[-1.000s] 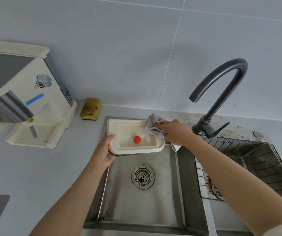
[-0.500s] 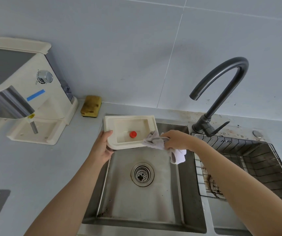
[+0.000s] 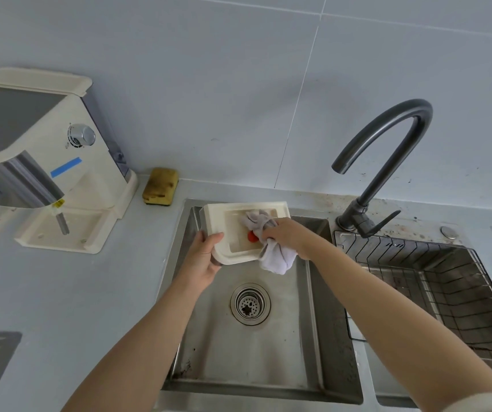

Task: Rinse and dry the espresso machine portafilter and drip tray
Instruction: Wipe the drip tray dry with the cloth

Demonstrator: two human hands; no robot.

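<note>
drip tray [image 3: 219,217]: cream plastic, held over the sink [image 3: 268,358], about 12 o'clock from the drain [image 3: 250,304], open side up
left hand [image 3: 201,258]: fingers grasping the tray by its 8 o'clock corner
right hand [image 3: 288,236]: fingers clenched round a pale cloth [image 3: 277,258], pressing it into the tray's 3 o'clock side
red knob [image 3: 250,237]: inside the tray, half under the cloth
coffee machine [image 3: 45,162]: on the tabletop [image 3: 75,292], 9 o'clock from the tray
sponge [image 3: 160,187]: 11 o'clock, by the wall [image 3: 239,84]
</note>
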